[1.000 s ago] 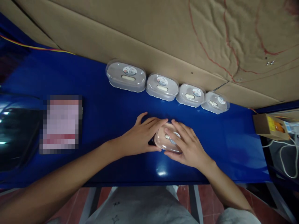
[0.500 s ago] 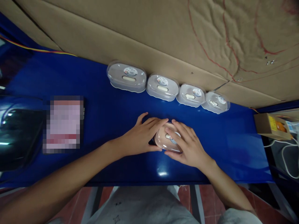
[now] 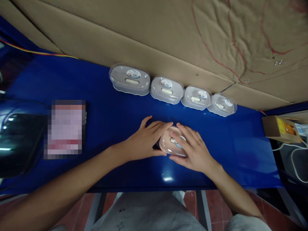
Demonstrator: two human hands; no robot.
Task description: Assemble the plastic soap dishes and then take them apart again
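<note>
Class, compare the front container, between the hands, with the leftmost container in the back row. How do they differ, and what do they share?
The front container looks peach through its top; the leftmost container looks greyish. The left hand and right hand partly cover the front container; no hand touches the leftmost container. Both look see-through on top, with a pale elongated piece and a printed label.

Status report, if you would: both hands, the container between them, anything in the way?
Left hand, right hand clasping peach-toned, clear-lidded, rounded plastic container. Whitish label partly covered. Four greyish oval plastic containers behind, clear of hands.
</note>
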